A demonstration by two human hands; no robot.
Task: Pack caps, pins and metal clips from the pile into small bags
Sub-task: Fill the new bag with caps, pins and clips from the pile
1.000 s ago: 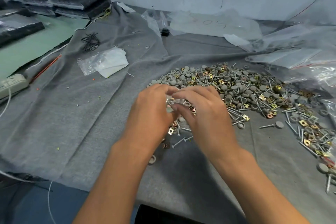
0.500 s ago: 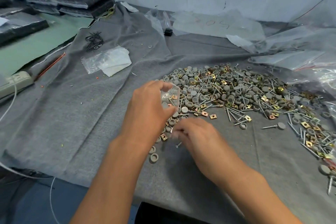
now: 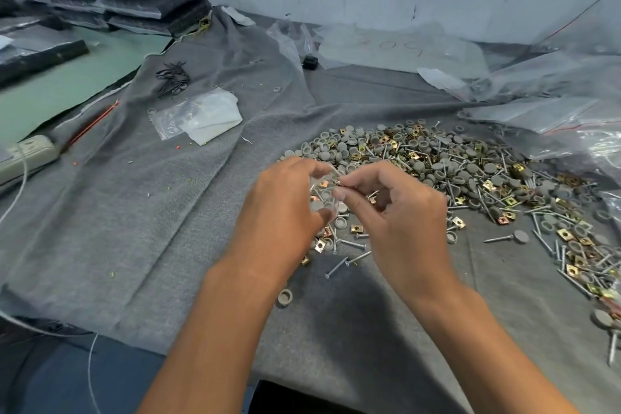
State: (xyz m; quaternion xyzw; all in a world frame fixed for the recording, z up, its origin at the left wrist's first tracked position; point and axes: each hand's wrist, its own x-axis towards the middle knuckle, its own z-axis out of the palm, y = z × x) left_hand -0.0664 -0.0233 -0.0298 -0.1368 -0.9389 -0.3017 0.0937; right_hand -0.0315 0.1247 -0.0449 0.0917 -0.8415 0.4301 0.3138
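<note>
Grey cloth covered desk, wall behind.
Pile right; left hand gripped small bag, right hand pinched pin.

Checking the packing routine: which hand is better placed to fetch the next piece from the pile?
Right. The right hand lies nearest the pile, while the left hand grips the small bag.

- The left hand grips a small clear bag holding caps and clips.
- The right hand pinches a pin at the bag's mouth.
- The pile spreads toward two o'clock on the grey cloth.
</note>
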